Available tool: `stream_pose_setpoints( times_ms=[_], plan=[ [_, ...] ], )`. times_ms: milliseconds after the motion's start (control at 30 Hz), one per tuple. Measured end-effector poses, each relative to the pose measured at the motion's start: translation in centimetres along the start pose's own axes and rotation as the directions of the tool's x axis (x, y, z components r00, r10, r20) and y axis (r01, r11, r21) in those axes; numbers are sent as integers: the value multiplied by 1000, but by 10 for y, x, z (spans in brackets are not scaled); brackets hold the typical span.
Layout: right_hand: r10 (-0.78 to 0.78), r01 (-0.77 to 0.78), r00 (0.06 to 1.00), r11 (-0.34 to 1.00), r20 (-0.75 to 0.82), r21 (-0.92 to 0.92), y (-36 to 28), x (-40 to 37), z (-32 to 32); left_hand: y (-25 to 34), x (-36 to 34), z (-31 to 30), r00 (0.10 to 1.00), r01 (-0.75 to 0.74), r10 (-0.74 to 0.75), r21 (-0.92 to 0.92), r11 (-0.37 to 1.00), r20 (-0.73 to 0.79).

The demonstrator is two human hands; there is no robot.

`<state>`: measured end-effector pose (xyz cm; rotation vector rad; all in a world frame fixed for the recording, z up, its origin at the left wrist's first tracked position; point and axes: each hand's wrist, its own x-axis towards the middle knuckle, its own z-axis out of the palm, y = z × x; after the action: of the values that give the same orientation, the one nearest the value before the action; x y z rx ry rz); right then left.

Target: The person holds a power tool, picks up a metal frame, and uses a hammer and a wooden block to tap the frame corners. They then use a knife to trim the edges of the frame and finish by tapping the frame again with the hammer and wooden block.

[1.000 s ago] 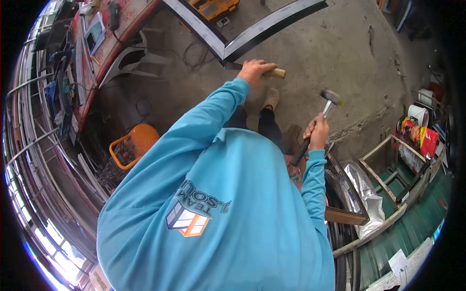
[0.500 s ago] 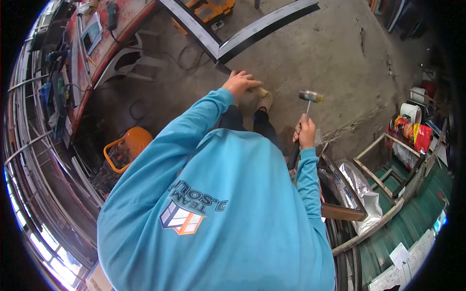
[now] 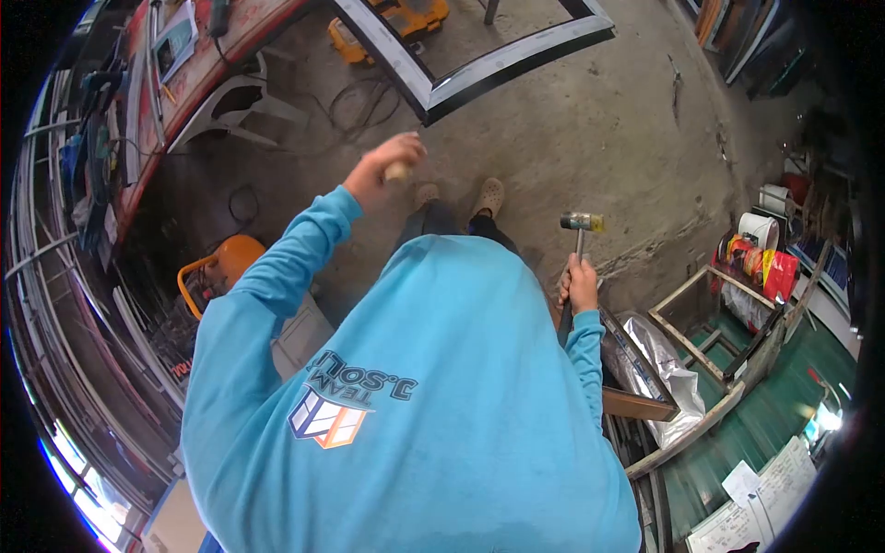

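we are standing on a bare concrete floor [image 3: 590, 120], wearing a blue long-sleeved shirt [image 3: 442, 369] and pale perforated clogs [image 3: 491, 196]. our left hand [image 3: 385, 169] is blurring slightly, and its fingers are curling closed around a light wooden handle [image 3: 397, 172], whose rounded end is showing below them; the rest of that tool is hiding, so we cannot tell its shape. our right hand [image 3: 581, 281] is closing firmly around the dark grip of a two-faced mallet [image 3: 583, 221]. the mallet is pointing upward and away from us on a metal shaft, its head lying crosswise with a yellow face turning to the right. its head is staying clear of the left hand and of the wooden handle.

ahead of us, a black-edged frame with white faces [image 3: 512, 60] is extending past the top of the view. its near corner is pointing toward us, lying beyond the left hand and touching neither hand. yellow plastic equipment [image 3: 352, 41] is sitting just left of the frame, with a loose cable [image 3: 364, 111] coiling on the floor nearby. a white plastic chair [image 3: 230, 120] is standing beside a red surface [image 3: 253, 29], and on our right, crumpled silver foil [image 3: 690, 392] is lying near framing pieces [image 3: 636, 404].
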<state>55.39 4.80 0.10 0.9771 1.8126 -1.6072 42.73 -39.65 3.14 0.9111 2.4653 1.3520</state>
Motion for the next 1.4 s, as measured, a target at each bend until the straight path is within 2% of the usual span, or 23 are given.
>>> stream_pose_setpoints(
  times_ms=[33,67,100,167,333,367,400,433,500,600,733,800,933,1000,1067,1133,1200,1267,1300,1367,1400],
  plan=[
    [0,0,1000,1000,16,-7,-3,0,4,4,7,-4,960,136,-183,-221,966,-212],
    [-1,1,999,1000,32,-14,-7,0,8,5,12,-8,844,206,-391,-452,868,-366],
    [-3,3,999,1000,36,-19,-12,1,10,1,17,-12,841,206,-393,-451,868,-372],
    [-19,25,994,998,107,-57,-23,2,16,-7,27,-23,675,90,-572,-717,691,-467],
    [-117,142,978,980,170,-139,-53,2,34,-2,40,-53,685,124,-587,-725,677,-431],
    [-160,191,967,970,197,-150,-57,2,35,-1,41,-57,692,77,-608,-798,598,-389],
    [-165,195,967,969,194,-150,-62,1,36,-2,42,-60,703,32,-623,-860,510,-344],
    [-163,197,965,967,205,-159,-68,-2,38,-4,42,-61,706,28,-619,-859,510,-344],
    [-164,201,964,965,211,-167,-74,-8,40,-9,40,-60,676,-18,-663,-907,421,-321],
    [-160,197,968,962,193,-188,-78,-15,41,-24,33,-60,677,-45,-680,-939,341,-280],
    [-154,187,973,962,169,-198,-78,-23,41,-23,31,-63,692,-67,-665,-942,330,-282],
    [-155,189,973,960,173,-204,-79,-26,41,-12,36,-67,608,-75,-728,-936,344,-316],
    [-151,191,973,953,177,-234,-80,-29,41,-38,47,-61,608,-76,-721,-928,365,-334],
    [-149,191,973,949,177,-251,-83,-29,44,-52,58,-54,751,41,-454,-652,757,-480],
    [-218,268,956,921,195,-282,-88,-29,50,-50,66,-48,766,26,-443,-666,746,-466],
    [-253,307,947,892,198,-331,-96,-28,56,-45,72,-43,823,94,-346,-491,866,-451],
    [-288,345,936,860,200,-376,-102,-29,62,-36,73,-37,829,108,-362,-514,851,-426],
    [-363,430,901,827,240,-364,-106,-27,69,-36,72,-33,856,152,-324,-401,903,-404],
    [-362,428,902,828,237,-362,-106,-25,71,-39,71,-29,857,152,-323,-401,903,-401],
    [-408,475,880,763,244,-438,-108,-22,75,-44,70,-21,873,1,-209,-428,904,-440],
    [-407,473,881,764,242,-438,-108,-22,77,-47,69,-18,875,1,-209,-429,903,-438]
  ],
)
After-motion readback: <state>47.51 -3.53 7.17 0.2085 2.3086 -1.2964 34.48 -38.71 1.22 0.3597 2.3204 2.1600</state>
